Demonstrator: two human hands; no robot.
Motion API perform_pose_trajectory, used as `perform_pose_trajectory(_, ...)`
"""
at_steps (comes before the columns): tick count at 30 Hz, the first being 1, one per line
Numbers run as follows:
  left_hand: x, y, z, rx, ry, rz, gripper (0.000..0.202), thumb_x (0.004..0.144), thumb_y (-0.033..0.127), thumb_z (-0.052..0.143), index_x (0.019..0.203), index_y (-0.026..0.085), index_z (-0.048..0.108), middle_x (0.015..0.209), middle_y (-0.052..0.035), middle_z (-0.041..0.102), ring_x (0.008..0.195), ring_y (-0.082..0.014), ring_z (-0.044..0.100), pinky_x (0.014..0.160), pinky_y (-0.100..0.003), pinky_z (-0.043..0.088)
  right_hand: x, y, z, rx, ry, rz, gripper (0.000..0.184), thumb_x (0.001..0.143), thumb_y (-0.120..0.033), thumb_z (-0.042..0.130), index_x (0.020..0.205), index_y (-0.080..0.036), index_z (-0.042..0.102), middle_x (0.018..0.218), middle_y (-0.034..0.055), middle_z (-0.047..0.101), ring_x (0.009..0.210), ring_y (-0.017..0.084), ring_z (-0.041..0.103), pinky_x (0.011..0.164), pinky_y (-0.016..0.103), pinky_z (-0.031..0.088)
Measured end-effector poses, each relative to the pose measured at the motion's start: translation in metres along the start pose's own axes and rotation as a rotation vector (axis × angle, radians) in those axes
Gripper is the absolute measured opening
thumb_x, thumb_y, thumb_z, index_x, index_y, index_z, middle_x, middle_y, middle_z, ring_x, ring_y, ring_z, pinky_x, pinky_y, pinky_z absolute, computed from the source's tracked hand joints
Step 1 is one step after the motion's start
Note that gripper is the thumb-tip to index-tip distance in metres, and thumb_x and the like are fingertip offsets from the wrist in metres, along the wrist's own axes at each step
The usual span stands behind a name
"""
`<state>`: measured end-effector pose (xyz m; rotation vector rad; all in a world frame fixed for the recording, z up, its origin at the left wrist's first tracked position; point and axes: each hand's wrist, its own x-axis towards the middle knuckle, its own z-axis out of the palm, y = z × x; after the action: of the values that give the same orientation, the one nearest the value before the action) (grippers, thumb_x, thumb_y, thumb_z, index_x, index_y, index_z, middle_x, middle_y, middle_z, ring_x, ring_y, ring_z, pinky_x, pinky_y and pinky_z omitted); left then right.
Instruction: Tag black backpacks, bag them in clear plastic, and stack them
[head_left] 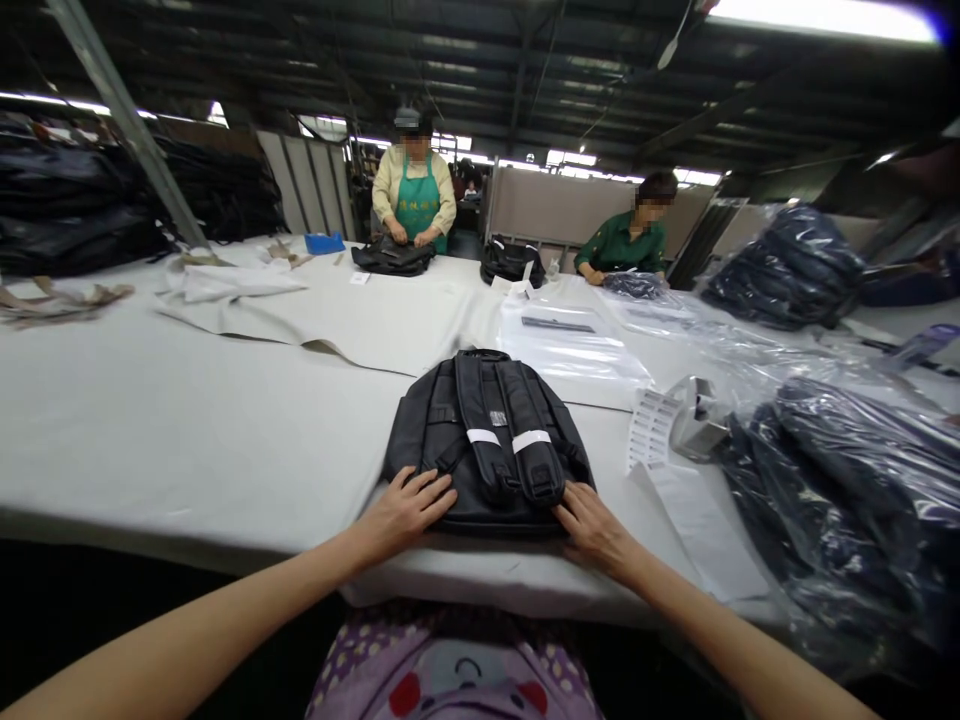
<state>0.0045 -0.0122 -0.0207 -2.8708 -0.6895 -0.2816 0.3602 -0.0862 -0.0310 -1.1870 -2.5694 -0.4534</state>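
Observation:
A black backpack (487, 430) lies on the table in front of me, straps facing up and its base toward the near edge. White bands cross its two shoulder straps. My left hand (409, 510) rests flat on the lower left of the backpack, fingers spread. At the lower right corner is my right hand (592, 520), its fingertips against the bag beside a strap end. The right fingers look stretched out, though their tips partly meet the bag's edge.
White cloth covers the table (225, 430). To the right are a sheet of labels (651, 432), a metal tape dispenser (699, 418) and plastic-wrapped bags (847, 480). Clear plastic bags (570, 345) lie beyond the backpack. Two people (416, 190) work across the table with black bags.

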Motion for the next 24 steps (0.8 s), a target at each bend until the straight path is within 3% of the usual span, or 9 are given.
perform_pose_trajectory(5, -0.013, 0.004, 0.004, 0.094, 0.076, 0.079, 0.037, 0.084, 0.018, 0.052, 0.122, 0.017, 0.051, 0.128, -0.0118, 0.053, 0.115, -0.0290, 0.049, 0.094, -0.045, 0.040, -0.009, -0.027, 0.001, -0.074, 0.058, -0.035, 0.050, 0.065, -0.008, 0.051, 0.115, -0.010, 0.054, 0.111, 0.0229, 0.059, 0.103, 0.034, 0.056, 0.082, 0.049, 0.050)
perform_pose_trajectory(9, -0.031, 0.011, 0.004, 0.108, 0.135, 0.052, 0.040, 0.084, 0.016, 0.048, 0.124, 0.021, 0.050, 0.131, -0.0092, 0.051, 0.121, -0.0278, 0.044, 0.100, -0.045, 0.037, -0.020, -0.053, -0.021, 0.056, 0.123, 0.056, 0.053, 0.065, -0.008, 0.046, 0.118, -0.010, 0.053, 0.118, 0.0222, 0.057, 0.113, 0.035, 0.051, 0.086, 0.050, 0.049)
perform_pose_trajectory(12, -0.031, 0.010, 0.000, 0.089, 0.122, 0.059, 0.042, 0.082, 0.021, 0.051, 0.124, 0.019, 0.050, 0.131, -0.0102, 0.050, 0.120, -0.0290, 0.044, 0.099, -0.047, 0.037, -0.009, -0.047, -0.052, 0.300, 0.204, 0.191, 0.038, 0.075, -0.013, 0.045, 0.109, -0.019, 0.057, 0.104, 0.0131, 0.065, 0.102, 0.028, 0.059, 0.085, 0.044, 0.051)
perform_pose_trajectory(14, -0.029, 0.008, -0.001, 0.108, 0.093, 0.088, 0.045, 0.081, 0.014, 0.050, 0.126, 0.019, 0.049, 0.133, -0.0094, 0.048, 0.121, -0.0294, 0.043, 0.099, -0.046, 0.037, 0.009, -0.036, -0.068, 0.364, 0.312, 0.304, 0.027, 0.081, -0.017, 0.044, 0.103, -0.023, 0.059, 0.098, 0.0099, 0.066, 0.097, 0.024, 0.060, 0.084, 0.041, 0.051)
perform_pose_trajectory(15, -0.029, 0.006, 0.000, 0.121, 0.080, 0.099, 0.048, 0.080, 0.009, 0.048, 0.127, 0.018, 0.048, 0.134, -0.0090, 0.047, 0.121, -0.0296, 0.043, 0.099, -0.046, 0.036, 0.019, -0.032, -0.071, 0.352, 0.315, 0.346, 0.027, 0.083, -0.019, 0.044, 0.106, -0.022, 0.059, 0.104, 0.0105, 0.064, 0.103, 0.024, 0.058, 0.087, 0.042, 0.049)
perform_pose_trajectory(17, -0.030, 0.005, 0.002, 0.131, 0.060, 0.106, 0.051, 0.079, 0.003, 0.046, 0.128, 0.018, 0.046, 0.136, -0.0091, 0.045, 0.123, -0.0303, 0.040, 0.101, -0.047, 0.033, 0.037, -0.027, -0.066, 0.283, 0.185, 0.366, 0.036, 0.085, -0.025, 0.045, 0.120, -0.020, 0.053, 0.126, 0.0120, 0.053, 0.120, 0.026, 0.046, 0.096, 0.045, 0.041)
perform_pose_trajectory(20, -0.033, 0.005, -0.001, 0.094, 0.038, 0.093, 0.052, 0.081, 0.005, 0.047, 0.131, 0.018, 0.044, 0.138, -0.0097, 0.043, 0.125, -0.0309, 0.037, 0.103, -0.047, 0.029, 0.045, -0.032, -0.039, 0.178, -0.053, 0.290, 0.047, 0.085, -0.030, 0.046, 0.131, -0.022, 0.045, 0.143, 0.0103, 0.036, 0.130, 0.027, 0.034, 0.103, 0.047, 0.030)
perform_pose_trajectory(24, -0.013, 0.010, -0.033, -0.058, 0.028, 0.057, 0.042, 0.086, 0.032, 0.052, 0.126, 0.018, 0.048, 0.132, -0.0112, 0.049, 0.122, -0.0300, 0.040, 0.103, -0.047, 0.027, 0.033, -0.041, -0.009, 0.093, -0.092, 0.260, 0.052, 0.084, -0.033, 0.048, 0.135, -0.023, 0.042, 0.147, 0.0110, 0.029, 0.133, 0.029, 0.028, 0.106, 0.046, 0.024)
